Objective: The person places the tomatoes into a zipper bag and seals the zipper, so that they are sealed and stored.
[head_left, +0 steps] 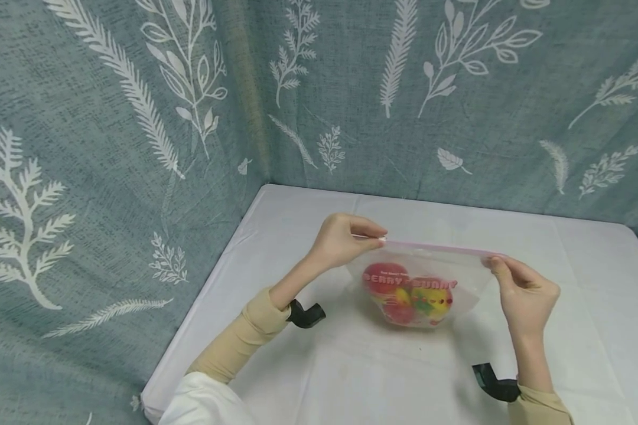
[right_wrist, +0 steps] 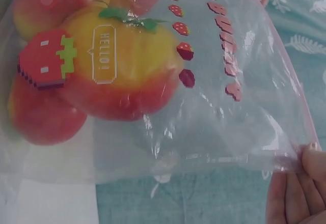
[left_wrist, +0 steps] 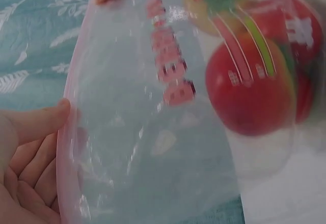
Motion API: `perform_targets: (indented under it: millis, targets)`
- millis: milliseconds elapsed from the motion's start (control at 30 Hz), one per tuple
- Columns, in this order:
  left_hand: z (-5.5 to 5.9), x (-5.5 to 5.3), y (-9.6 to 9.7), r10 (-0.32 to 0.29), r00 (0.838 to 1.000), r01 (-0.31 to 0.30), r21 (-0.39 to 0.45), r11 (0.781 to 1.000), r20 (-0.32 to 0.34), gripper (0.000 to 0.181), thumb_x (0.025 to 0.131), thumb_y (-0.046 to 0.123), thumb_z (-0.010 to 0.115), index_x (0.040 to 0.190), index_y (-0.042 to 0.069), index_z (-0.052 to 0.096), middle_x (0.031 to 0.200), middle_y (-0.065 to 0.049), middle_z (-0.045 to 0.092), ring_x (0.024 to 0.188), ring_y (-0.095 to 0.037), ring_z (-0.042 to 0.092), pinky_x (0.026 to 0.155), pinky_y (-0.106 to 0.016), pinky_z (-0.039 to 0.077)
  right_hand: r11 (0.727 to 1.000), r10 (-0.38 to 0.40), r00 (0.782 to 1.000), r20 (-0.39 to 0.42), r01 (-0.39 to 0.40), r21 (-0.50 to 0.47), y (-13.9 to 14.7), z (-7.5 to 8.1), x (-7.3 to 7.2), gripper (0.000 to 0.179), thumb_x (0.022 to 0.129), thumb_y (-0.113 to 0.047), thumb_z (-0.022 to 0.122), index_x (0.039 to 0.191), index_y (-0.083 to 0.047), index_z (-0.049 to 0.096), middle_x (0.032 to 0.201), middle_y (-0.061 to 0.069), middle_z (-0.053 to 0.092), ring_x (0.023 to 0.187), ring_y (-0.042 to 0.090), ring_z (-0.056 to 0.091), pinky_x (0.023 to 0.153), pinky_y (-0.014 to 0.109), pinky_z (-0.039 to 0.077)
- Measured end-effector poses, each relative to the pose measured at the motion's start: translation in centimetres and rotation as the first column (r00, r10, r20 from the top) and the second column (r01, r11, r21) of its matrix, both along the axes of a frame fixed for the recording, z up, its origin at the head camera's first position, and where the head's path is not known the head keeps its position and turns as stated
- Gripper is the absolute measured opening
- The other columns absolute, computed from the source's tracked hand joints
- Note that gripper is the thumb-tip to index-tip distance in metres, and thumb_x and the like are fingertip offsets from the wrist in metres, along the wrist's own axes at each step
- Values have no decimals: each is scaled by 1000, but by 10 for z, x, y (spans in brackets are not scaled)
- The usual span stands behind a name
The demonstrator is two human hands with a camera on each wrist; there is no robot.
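A clear zip bag (head_left: 465, 286) with a pink top edge and "BERRY BUNNY" lettering hangs between both hands. Several round red and yellow fruits (right_wrist: 137, 56), one with a green leafy top, lie bunched in its bottom. With thumb and fingers, my left hand (head_left: 345, 239) pinches the bag's top edge at the left corner, where a small white piece shows. At the opposite corner, my right hand (head_left: 526, 289) pinches the same edge. Stretched nearly straight, the pink strip (left_wrist: 76, 81) runs from one hand to the other. Printed strawberries on the plastic partly cover the fruits.
Beneath the bag is a table (head_left: 351, 372) with a white cover. Blue-green curtains (head_left: 351, 147) with white leaf prints enclose its back and left sides. A black curved piece sticks out from each wrist, the left one (head_left: 305, 316) over the tabletop.
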State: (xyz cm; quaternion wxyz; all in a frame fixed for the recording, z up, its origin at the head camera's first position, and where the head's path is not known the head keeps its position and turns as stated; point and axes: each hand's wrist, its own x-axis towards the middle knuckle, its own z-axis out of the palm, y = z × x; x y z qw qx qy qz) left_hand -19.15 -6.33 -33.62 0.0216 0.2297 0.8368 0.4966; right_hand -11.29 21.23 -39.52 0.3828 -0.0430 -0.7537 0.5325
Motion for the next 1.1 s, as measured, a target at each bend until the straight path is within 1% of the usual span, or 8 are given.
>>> perform_targets:
  millis: [133,233,333,567,733,900,1100]
  targets:
    - [0,-2,-7,12,1000,-12,-11,1000,-10,17,81,16,76,97,12,76,94,-4,75,83,-11,71,71,-18,55,1000,-16,1000,12,17,-6,5,-1,1,16,84,-1,69,91,14,70,77,-35,63,73,-12,63,70,5,48]
    - [0,-4,-12,14,1000,-14,7,1000,-8,18,81,15,75,98,10,76,95,-6,75,84,-12,71,72,-19,55,1000,-26,1000,15,26,-17,8,-1,1,17,84,-1,69,91,14,70,76,-35,63,72,-12,63,70,5,48]
    - [-2,-6,-18,23,1000,-24,40,999,8,18,80,13,75,98,9,76,96,-8,75,86,-15,71,73,-21,56,999,-28,999,20,29,-26,10,-1,1,17,84,-2,69,91,14,70,75,-35,63,71,-11,63,70,6,48]
    - [-6,-10,-32,36,999,-36,46,998,8,19,81,14,75,100,8,75,97,-9,74,90,-17,70,75,-26,56,997,-37,999,31,39,-64,15,0,1,19,84,-2,69,90,16,69,73,-32,65,68,-9,63,68,7,49]
    - [-8,-13,-36,29,1000,-28,96,995,-6,20,81,12,75,100,4,74,98,-13,74,93,-21,69,81,-31,56,998,-22,999,39,24,-60,16,0,2,21,85,-3,68,92,16,68,73,-34,64,71,-10,64,72,7,49]
    - [-9,-13,-39,46,999,-43,121,992,-18,20,81,11,75,99,3,74,98,-13,73,93,-22,69,83,-30,55,997,-17,999,36,19,-72,19,0,3,21,86,-3,67,93,17,68,74,-33,65,70,-8,64,72,8,50]
    - [-10,-16,-38,53,999,-53,136,989,9,20,82,12,73,99,2,74,99,-14,73,95,-23,68,83,-33,55,994,-27,999,34,31,-100,21,2,2,21,85,-3,68,93,16,69,73,-29,66,69,-6,64,72,9,50]
